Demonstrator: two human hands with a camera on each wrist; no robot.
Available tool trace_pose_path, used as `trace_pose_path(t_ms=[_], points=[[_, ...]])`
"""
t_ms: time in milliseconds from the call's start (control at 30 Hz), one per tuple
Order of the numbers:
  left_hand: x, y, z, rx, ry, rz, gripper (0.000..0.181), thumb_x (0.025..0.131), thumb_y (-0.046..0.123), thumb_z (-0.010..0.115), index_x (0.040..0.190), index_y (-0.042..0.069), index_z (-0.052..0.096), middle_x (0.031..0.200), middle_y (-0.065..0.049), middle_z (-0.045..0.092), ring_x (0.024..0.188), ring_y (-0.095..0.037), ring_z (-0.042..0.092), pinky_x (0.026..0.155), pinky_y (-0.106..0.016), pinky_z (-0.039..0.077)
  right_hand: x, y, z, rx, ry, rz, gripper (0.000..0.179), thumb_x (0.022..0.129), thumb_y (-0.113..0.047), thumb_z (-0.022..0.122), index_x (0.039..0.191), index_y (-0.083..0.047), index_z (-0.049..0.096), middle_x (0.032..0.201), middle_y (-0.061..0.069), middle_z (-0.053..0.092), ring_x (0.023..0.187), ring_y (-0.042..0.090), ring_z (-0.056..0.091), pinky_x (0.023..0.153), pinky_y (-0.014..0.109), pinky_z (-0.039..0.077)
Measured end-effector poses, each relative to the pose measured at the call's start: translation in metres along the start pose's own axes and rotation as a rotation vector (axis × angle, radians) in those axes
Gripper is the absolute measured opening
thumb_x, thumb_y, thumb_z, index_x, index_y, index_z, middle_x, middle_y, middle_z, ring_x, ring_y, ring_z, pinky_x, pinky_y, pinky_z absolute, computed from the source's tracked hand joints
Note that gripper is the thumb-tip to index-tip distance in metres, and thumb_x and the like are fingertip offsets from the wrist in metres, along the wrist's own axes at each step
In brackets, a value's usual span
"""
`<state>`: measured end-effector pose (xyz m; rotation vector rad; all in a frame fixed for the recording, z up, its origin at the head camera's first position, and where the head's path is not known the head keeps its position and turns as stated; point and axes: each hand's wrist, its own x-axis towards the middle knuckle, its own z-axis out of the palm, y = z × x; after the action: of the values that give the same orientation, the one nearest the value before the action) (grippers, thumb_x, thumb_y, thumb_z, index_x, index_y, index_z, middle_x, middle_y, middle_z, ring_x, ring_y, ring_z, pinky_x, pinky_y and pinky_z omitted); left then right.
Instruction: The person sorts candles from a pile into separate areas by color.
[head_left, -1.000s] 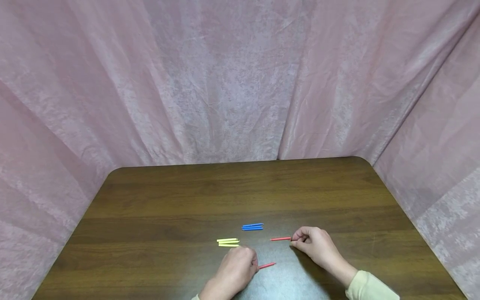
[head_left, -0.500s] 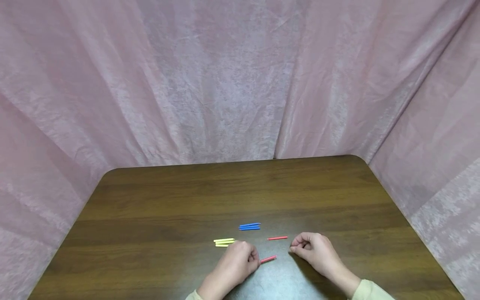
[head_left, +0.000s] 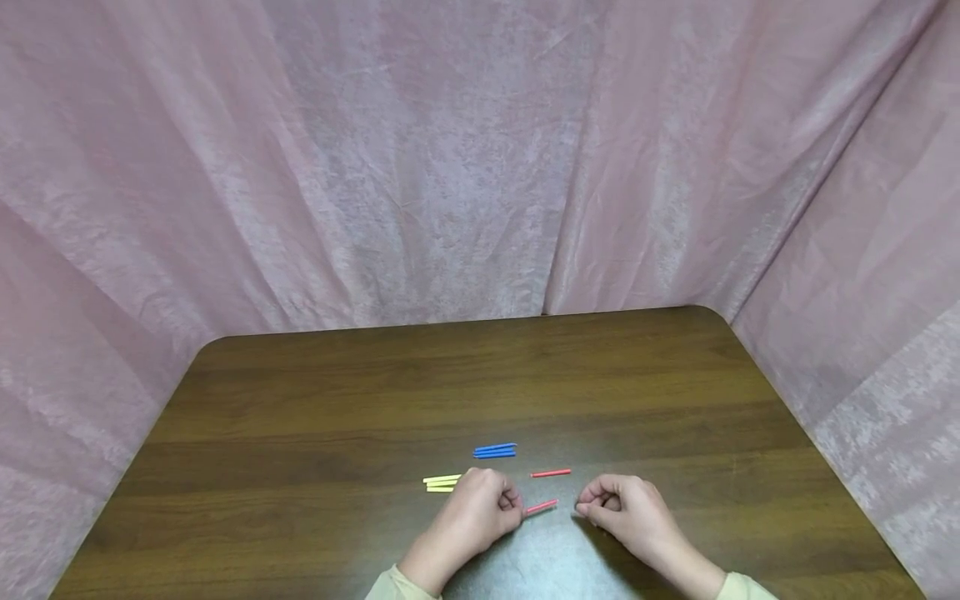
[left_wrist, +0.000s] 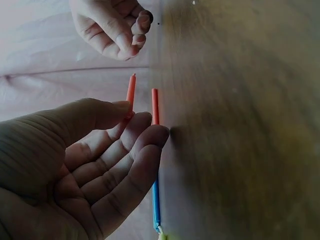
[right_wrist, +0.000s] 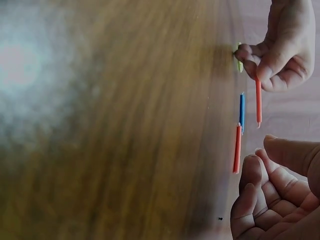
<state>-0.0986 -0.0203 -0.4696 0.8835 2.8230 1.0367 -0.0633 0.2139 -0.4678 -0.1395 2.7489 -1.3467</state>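
My left hand [head_left: 476,515] pinches a red candle [head_left: 541,507] between thumb and fingertips, its wick end pointing right. In the left wrist view, this candle's lower end is hidden by the thumb. Another red candle [head_left: 551,472] lies on the table just beyond the gap between the hands. My right hand [head_left: 633,512] hovers to the right with fingers loosely curled; its thumb [right_wrist: 287,152] stands apart from the fingertips and nothing shows between them. Several blue candles [head_left: 495,451] lie side by side farther back. Yellow candles [head_left: 441,482] lie left, partly covered by my left hand.
A brown wood-grain table [head_left: 315,400] with rounded far corners spreads under everything. Pink velvet curtains [head_left: 420,167] hang behind it and along both sides. Light glares off the tabletop near the front, between the hands.
My right hand has let go of the red candle on the table and drawn back toward me. The left hand has moved forward and slightly right with its red candle.
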Motion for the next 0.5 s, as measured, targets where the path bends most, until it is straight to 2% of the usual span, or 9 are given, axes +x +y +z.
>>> trace_pose_path(t_ms=[333,500], points=[[0.014,0.000,0.003,0.047,0.059,0.090,0.016,0.068,0.006,0.076,0.060,0.016,0.066,0.053,0.015,0.056,0.050,0.012,0.039,0.049,-0.010,0.034,-0.007,-0.001,0.000,0.043,-0.042,-0.034,0.009,0.081,-0.017,0.078,0.081,-0.013,0.070,0.069,-0.008,0.062,0.058,0.001,0.054,0.055,0.022,0.045],[0.021,0.000,0.006,0.040,0.043,0.089,0.016,0.068,0.005,0.075,0.060,0.015,0.066,0.052,0.015,0.054,0.050,0.013,0.037,0.048,-0.009,0.033,-0.010,-0.002,0.001,0.101,-0.083,-0.024,0.009,0.082,-0.016,0.077,0.082,-0.011,0.069,0.069,-0.006,0.063,0.055,0.002,0.056,0.051,0.022,0.046]])
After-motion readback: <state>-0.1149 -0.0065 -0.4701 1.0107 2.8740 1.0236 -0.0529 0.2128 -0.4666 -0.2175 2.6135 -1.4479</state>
